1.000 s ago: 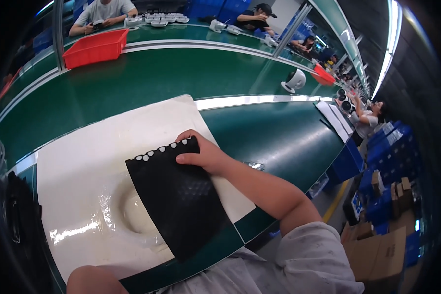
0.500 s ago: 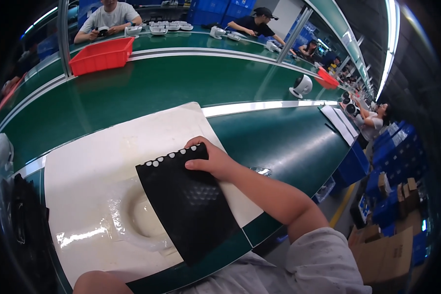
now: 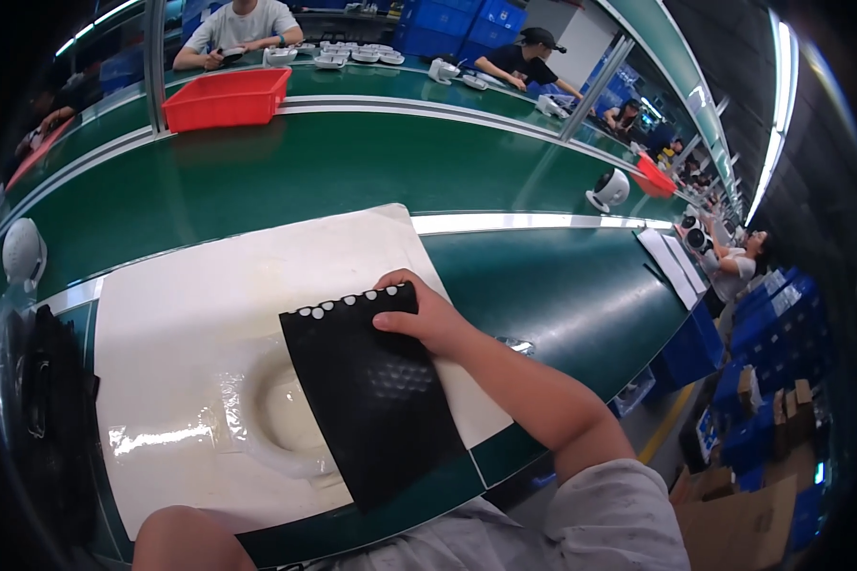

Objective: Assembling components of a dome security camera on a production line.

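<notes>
So my right hand [image 3: 427,319] is still flat on the top right corner of the black perforated sheet [image 3: 371,400], fingers spread and pressing it onto the white mat [image 3: 209,314] on the green tabletop [image 3: 562,295]. Compared with a second ago the sheet has barely shifted, just a touch more square to me, so it looks settled in place over the pale oval mould [image 3: 271,419]. My left hand isn't visible; only the forearm [image 3: 186,538] shows at the bottom edge. Red tray [image 3: 224,97] sits far across.
</notes>
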